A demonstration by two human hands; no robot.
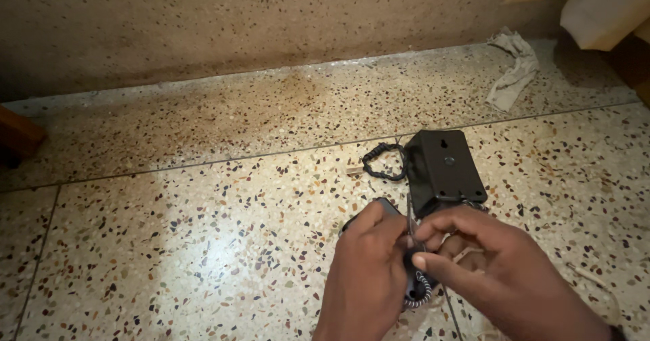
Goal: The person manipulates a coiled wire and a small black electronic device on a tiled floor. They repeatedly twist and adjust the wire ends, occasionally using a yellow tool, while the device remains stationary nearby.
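A black telephone base (443,168) lies upside down on the speckled terrazzo floor, its flat underside up. A black coiled cord (383,162) loops out at its left. My left hand (365,273) wraps around the black handset (387,207), which is mostly hidden under it. My right hand (487,266) pinches a thin metal tool (411,222) between thumb and fingers, close to the handset's end. A stretch of coiled cord (421,292) shows below my fingers.
A crumpled pale rag (512,70) lies by the wall at the back right. A wooden piece (17,134) pokes in at the left edge, and pale furniture (599,9) fills the top right corner. A low wall (271,23) runs along the back.
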